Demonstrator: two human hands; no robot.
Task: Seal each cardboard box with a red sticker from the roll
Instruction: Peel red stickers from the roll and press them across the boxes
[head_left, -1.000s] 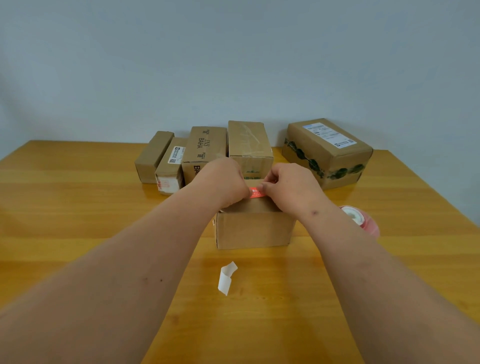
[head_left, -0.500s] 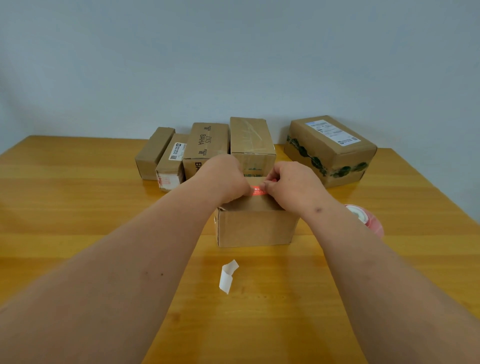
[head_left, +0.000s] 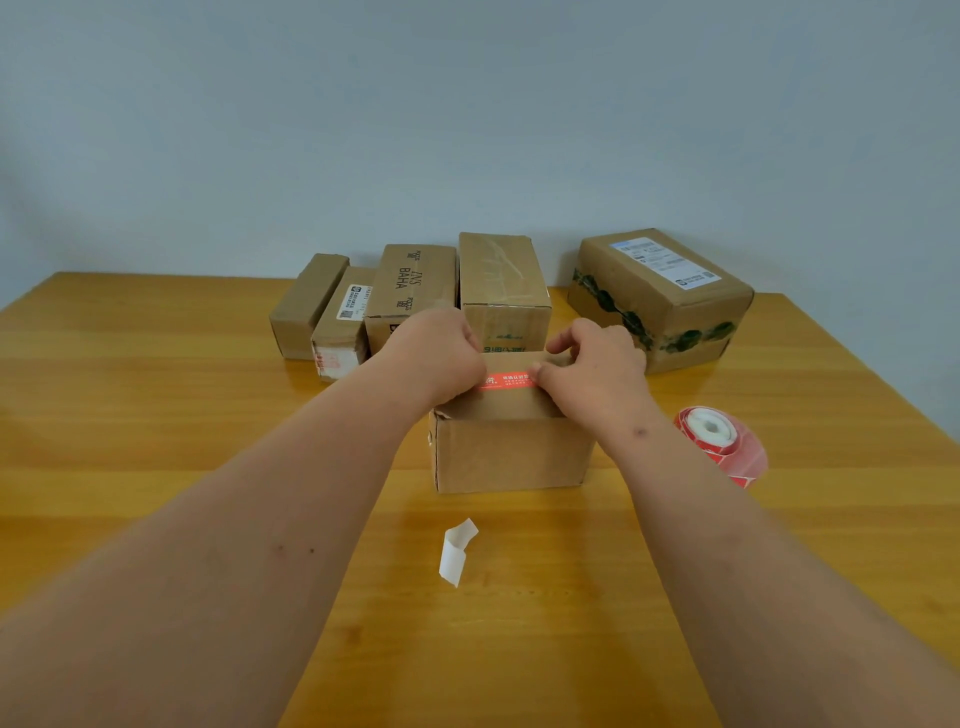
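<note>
Now the red sticker (head_left: 506, 380) lies across the top of the near cardboard box (head_left: 511, 452) at mid-tabletop; the left hand (head_left: 434, 353), fingers curled, presses one end, the right hand (head_left: 597, 369) pinches the other; it looks nearly stuck down; five far boxes (head_left: 410, 291) show no red seal; the roll (head_left: 719, 441) waits right.

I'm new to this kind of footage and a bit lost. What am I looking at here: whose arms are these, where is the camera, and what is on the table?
The camera sits on a person's head, looking forward and down, so the two bare arms are their own. Their left hand and right hand hold a red sticker stretched across the top of a small cardboard box on a wooden table. To the right lies the roll of red stickers. In front of the box is a white scrap of backing paper. Five more boxes stand at the back by the wall.
</note>
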